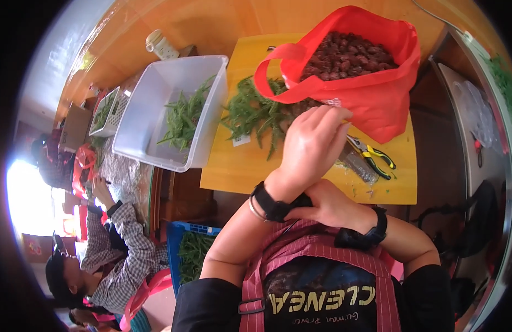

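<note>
My left hand (314,145) is raised over the yellow board (222,176), in front of the red cloth bag (372,105). Its fingers are bent and pressed together; a tiny yellowish bit shows at the tips, too small to name. Below it, my right hand (334,206) closes round the left wrist at a black wristband (272,203), its fingertips partly hidden. Dark reddish-brown, cone-like pieces (350,55) fill the bag. Green artificial-looking sprigs (256,108) lie left of my left hand. Pliers with yellow-and-black handles (372,155) rest to its right.
A clear plastic bin (151,110) holding sprigs stands left of the board. A blue crate (173,238) with greenery sits lower left, near a co-worker in a checked shirt (128,249). A small clear packet (362,169) lies by the pliers. A bottle (162,45) stands behind the bin.
</note>
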Action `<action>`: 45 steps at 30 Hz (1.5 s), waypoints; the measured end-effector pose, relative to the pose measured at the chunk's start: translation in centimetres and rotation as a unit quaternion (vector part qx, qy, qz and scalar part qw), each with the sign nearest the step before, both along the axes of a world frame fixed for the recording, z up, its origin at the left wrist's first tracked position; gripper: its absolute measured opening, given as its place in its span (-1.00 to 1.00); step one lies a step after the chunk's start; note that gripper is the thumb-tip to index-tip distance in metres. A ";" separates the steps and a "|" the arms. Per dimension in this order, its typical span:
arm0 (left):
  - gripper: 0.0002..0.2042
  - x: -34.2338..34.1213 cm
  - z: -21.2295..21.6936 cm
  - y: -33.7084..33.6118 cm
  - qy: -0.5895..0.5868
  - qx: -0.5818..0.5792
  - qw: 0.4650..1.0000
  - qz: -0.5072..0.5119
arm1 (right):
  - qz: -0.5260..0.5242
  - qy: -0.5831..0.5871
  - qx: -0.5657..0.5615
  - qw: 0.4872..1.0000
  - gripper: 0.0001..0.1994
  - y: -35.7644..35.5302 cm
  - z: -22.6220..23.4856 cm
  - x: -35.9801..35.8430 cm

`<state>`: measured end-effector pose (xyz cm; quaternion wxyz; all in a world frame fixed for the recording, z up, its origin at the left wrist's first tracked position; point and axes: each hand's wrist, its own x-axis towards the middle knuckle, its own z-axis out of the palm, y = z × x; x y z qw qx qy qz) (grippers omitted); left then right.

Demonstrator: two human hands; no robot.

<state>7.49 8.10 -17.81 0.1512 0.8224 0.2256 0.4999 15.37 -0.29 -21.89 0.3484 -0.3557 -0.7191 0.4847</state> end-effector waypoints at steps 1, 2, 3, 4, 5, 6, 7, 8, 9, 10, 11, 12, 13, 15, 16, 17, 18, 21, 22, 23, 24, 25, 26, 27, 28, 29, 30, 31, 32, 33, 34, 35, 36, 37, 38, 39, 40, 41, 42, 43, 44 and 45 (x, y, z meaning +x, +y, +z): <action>-0.84 0.2 0.0 0.1 0.014 0.012 1.000 0.003 | -0.012 0.011 0.000 1.000 -0.64 0.1 -0.1 0.2; -0.84 0.4 -0.1 0.1 0.020 -0.002 1.000 -0.006 | -0.005 0.013 -0.002 1.000 -0.64 0.2 -0.2 0.3; -0.84 0.6 -0.2 -0.2 0.021 -0.003 1.000 -0.001 | -0.010 0.020 0.005 1.000 -0.64 0.3 -0.3 0.4; -0.83 0.9 -0.3 -0.5 -0.024 -0.104 0.993 -0.042 | -0.016 0.027 0.013 0.999 -0.64 0.4 -0.3 0.5; -0.82 1.0 -0.3 -0.6 -0.069 -0.203 0.973 -0.085 | -0.014 0.027 0.013 0.999 -0.64 0.5 -0.1 0.5; -0.82 1.0 -0.3 -0.6 -0.070 -0.203 0.973 -0.085 | -0.020 0.021 0.011 1.000 -0.65 0.5 0.2 0.5; -0.82 1.1 -0.2 -0.5 -0.067 -0.224 0.969 -0.084 | -0.026 0.014 0.009 1.000 -0.67 0.4 0.6 0.6; -0.83 1.2 -0.1 -0.3 -0.065 -0.244 0.964 -0.086 | -0.028 0.013 0.010 0.999 -0.67 0.3 1.0 0.9; -0.83 1.1 -0.1 -0.1 -0.066 -0.242 0.964 -0.088 | -0.047 -0.040 0.060 0.996 -0.68 0.2 1.6 1.2; -0.84 0.9 -0.3 0.1 -0.010 -0.143 0.989 -0.043 | -0.067 -0.094 0.108 0.987 -0.70 0.0 2.2 1.6; -0.85 0.8 -0.5 0.5 0.045 -0.042 0.998 0.000 | -0.073 -0.096 0.110 0.987 -0.70 -0.2 2.9 2.2; -0.86 0.5 -0.6 0.6 0.072 -0.028 0.997 0.018 | -0.096 -0.189 0.140 0.967 -0.70 -0.5 4.0 2.8; -0.86 0.0 -0.8 0.5 0.098 -0.015 0.994 0.036 | -0.119 -0.280 0.168 0.938 -0.71 -0.9 4.9 3.2; -0.88 -0.8 -2.0 0.3 0.156 0.004 0.986 0.062 | -0.149 -0.235 0.260 0.925 -0.81 -1.4 5.9 2.5; -0.87 -1.2 -2.7 0.1 0.181 0.004 0.981 0.066 | -0.151 -0.195 0.306 0.919 -0.82 -1.7 6.2 2.0; -0.87 -1.2 -3.3 -0.3 0.220 -0.003 0.974 0.059 | -0.146 -0.180 0.336 0.913 -0.82 -2.1 6.2 1.3; -0.87 -1.4 -3.1 -0.9 0.230 -0.015 0.973 0.012 | -0.107 -0.157 0.356 0.915 -0.82 -2.2 5.8 0.9; -0.82 -3.3 -3.0 -2.7 0.274 -0.097 0.956 -0.035 | -0.053 -0.174 0.331 0.926 -0.83 -2.4 4.4 2.0; -0.80 -4.5 -2.8 -2.9 0.271 -0.117 0.955 -0.039 | -0.055 -0.191 0.312 0.929 -0.84 -2.3 4.2 3.3; -0.77 -5.9 -3.5 -3.1 0.288 -0.156 0.945 -0.024 | -0.054 -0.253 0.266 0.929 -0.82 -2.2 3.7 4.8; -0.77 -7.4 -3.8 -3.4 0.289 -0.160 0.944 -0.021 | -0.071 -0.284 0.209 0.933 -0.80 -2.0 3.5 6.3; -0.75 -8.9 -4.1 -3.6 0.307 -0.211 0.928 -0.008 | -0.088 -0.315 0.152 0.933 -0.79 -1.9 3.3 7.8; -0.73 -10.0 -4.4 -3.7 0.322 -0.259 0.911 0.003 | -0.098 -0.345 0.131 0.924 -0.76 -1.7 2.2 9.6; -0.73 -10.5 -4.6 -3.6 0.321 -0.258 0.911 0.003 | -0.110 -0.375 0.111 0.914 -0.74 -1.6 1.0 11.1; -0.71 -11.0 -5.0 -3.6 0.308 -0.278 0.910 -0.011 | -0.143 -0.392 0.126 0.900 -0.71 -1.8 0.2 12.1; -0.69 -11.3 -5.3 -3.6 0.294 -0.300 0.907 -0.021 | -0.173 -0.407 0.141 0.886 -0.69 -1.8 -0.4 12.5; -0.69 -11.1 -5.6 -3.6 0.293 -0.301 0.907 -0.020 | -0.175 -0.432 0.129 0.875 -0.65 -1.6 -0.7 12.7; -0.66 -10.7 -5.8 -3.6 0.287 -0.244 0.924 -0.062 | -0.174 -0.432 0.129 0.875 -0.65 -1.3 -1.1 12.5; -0.64 -10.3 -6.0 -3.6 0.278 -0.185 0.937 -0.104 | -0.189 -0.439 0.149 0.866 -0.64 -0.9 -1.4 12.1; -0.64 -10.1 -6.2 -3.8 0.278 -0.185 0.937 -0.104 | -0.204 -0.446 0.169 0.855 -0.63 -0.6 -1.7 11.8; -0.63 -10.0 -6.4 -4.4 0.322 -0.193 0.919 -0.122 | -0.204 -0.446 0.170 0.855 -0.63 -0.3 -1.9 11.5; -0.61 -10.2 -6.5 -4.7 0.365 -0.201 0.898 -0.138 | -0.203 -0.466 0.147 0.848 -0.62 0.0 -2.0 11.1; -0.61 -10.5 -6.4 -4.8 0.409 -0.168 0.888 -0.123 | -0.202 -0.486 0.124 0.841 -0.61 0.2 -2.1 10.9; -0.61 -11.0 -6.1 -4.9 0.409 -0.166 0.889 -0.122 | -0.200 -0.499 0.128 0.833 -0.59 0.3 -2.2 10.8; -0.64 -11.7 -5.8 -5.0 0.444 -0.197 0.869 -0.091 | -0.200 -0.500 0.129 0.833 -0.59 0.4 -2.3 10.8; -0.67 -12.4 -5.6 -5.2 0.477 -0.227 0.847 -0.061 | -0.196 -0.501 0.121 0.834 -0.59 0.5 -2.3 10.9; -0.67 -13.2 -5.5 -5.2 0.476 -0.226 0.848 -0.061 | -0.192 -0.503 0.112 0.835 -0.58 0.6 -2.3 11.1; -0.72 -14.3 -5.4 -5.2 0.512 -0.219 0.828 -0.062 | -0.191 -0.503 0.114 0.835 -0.58 0.6 -2.3 11.1; -0.77 -15.4 -5.3 -5.2 0.548 -0.211 0.807 -0.064 | -0.189 -0.496 0.113 0.840 -0.58 0.6 -2.2 11.3; -0.77 -16.5 -5.5 -5.2 0.547 -0.211 0.807 -0.064 | -0.187 -0.490 0.111 0.844 -0.58 0.6 -2.1 11.4; -0.80 -17.9 -5.9 -5.3 0.581 -0.238 0.776 -0.068 | -0.185 -0.490 0.111 0.845 -0.58 0.6 -2.0 11.4; -0.83 -19.3 -6.3 -5.5 0.613 -0.263 0.742 -0.071 | -0.183 -0.479 0.114 0.851 -0.59 0.5 -1.7 11.5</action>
